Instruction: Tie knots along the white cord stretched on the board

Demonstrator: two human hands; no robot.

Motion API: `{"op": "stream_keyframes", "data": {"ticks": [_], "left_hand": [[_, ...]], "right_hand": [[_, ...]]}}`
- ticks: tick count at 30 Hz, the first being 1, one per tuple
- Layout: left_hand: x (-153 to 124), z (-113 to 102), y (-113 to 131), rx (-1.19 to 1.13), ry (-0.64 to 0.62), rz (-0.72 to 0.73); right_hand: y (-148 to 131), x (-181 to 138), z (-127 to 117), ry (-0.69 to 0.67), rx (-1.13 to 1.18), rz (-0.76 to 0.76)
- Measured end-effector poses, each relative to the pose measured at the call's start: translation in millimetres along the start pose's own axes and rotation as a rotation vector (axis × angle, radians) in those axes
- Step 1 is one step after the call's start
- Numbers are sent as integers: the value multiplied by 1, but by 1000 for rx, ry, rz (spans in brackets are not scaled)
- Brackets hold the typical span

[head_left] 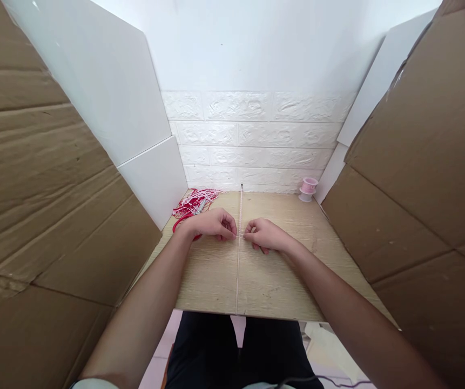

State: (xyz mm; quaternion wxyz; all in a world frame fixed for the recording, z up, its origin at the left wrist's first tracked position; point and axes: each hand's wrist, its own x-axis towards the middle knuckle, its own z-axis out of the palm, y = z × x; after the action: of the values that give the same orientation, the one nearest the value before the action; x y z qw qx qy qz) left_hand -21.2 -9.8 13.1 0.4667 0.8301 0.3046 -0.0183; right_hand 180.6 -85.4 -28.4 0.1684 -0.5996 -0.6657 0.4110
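Note:
A thin pale cord [237,275] runs straight down the middle of the wooden table, from a small dark peg [242,186] at the wall to the front edge. Its far stretch looks thicker and knotted, like a braid [241,208]. On the left of the cord, my left hand [219,223] pinches a fine pale thread at the fingertips. Opposite it, my right hand [265,235] pinches the thread on the other side, with its fingers curled. Between the two hands the thread crosses the cord at the braid's near end.
A tangle of red and white cords [191,202] lies at the back left, with red-handled scissors [177,222] partly under my left wrist. A spool of pink thread [308,189] stands at the back right. Cardboard walls [54,178] flank both sides of the wooden table [289,281].

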Motion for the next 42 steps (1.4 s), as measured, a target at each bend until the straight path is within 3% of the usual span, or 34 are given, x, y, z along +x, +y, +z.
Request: {"op": "stream_keyframes", "data": {"ticks": [4,11,20,42], "left_hand": [[1,1,2,47,6,-26],[1,6,7,77,27,-40],[4,11,10,107,55,-25],[11,10,2,105,52,3]], "right_hand": [[-2,-1,-2,-55,72,67],[-6,-4,-5,15,130,-1],[-3,0,-3,29,219,32],[6,4,-4,-140,389,64]]}}
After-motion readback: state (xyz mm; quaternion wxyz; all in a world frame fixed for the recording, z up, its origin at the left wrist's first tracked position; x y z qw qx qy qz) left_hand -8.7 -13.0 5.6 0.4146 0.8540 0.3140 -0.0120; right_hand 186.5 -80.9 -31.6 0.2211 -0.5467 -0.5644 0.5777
